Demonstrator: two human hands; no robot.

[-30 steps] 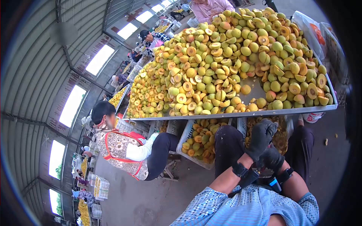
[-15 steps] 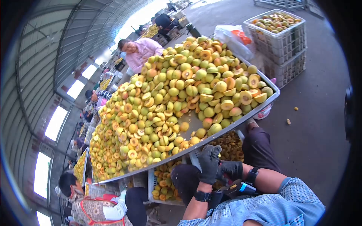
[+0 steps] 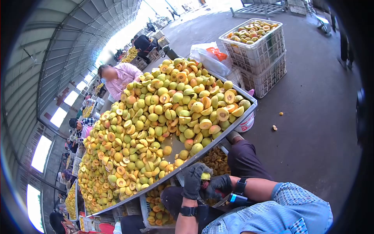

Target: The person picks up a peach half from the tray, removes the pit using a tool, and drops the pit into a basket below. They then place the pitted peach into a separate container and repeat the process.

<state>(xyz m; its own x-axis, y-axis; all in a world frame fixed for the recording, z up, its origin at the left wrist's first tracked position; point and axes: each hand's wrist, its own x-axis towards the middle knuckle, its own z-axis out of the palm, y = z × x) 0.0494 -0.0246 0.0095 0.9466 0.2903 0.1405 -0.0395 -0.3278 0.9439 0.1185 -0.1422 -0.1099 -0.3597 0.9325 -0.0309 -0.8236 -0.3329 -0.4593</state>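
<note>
My left hand [image 3: 193,181], in a dark glove, is closed around a yellow-green fruit piece [image 3: 205,176] just below the tray's near edge. Close beside it on the right, my right hand [image 3: 219,186], also gloved, is closed on something red, mostly hidden by the fingers. Beyond both hands a large metal tray [image 3: 249,102] holds a heap of halved yellow-green fruit [image 3: 156,113]. Under the tray's edge, a crate of brownish pieces [image 3: 216,159] stands behind my hands, and a crate of fruit halves [image 3: 156,208] is to their left.
Stacked crates [image 3: 255,58] with fruit on top stand beyond the tray's right corner, near a white plastic bag [image 3: 210,58] and a bucket [image 3: 246,123]. A person in pink [image 3: 121,78] works across the tray. Another person [image 3: 58,224] sits at lower left.
The view has swung right, so the tray and crates sit further left. My hands have shifted left in the picture, and a yellow-green piece now shows between them.
</note>
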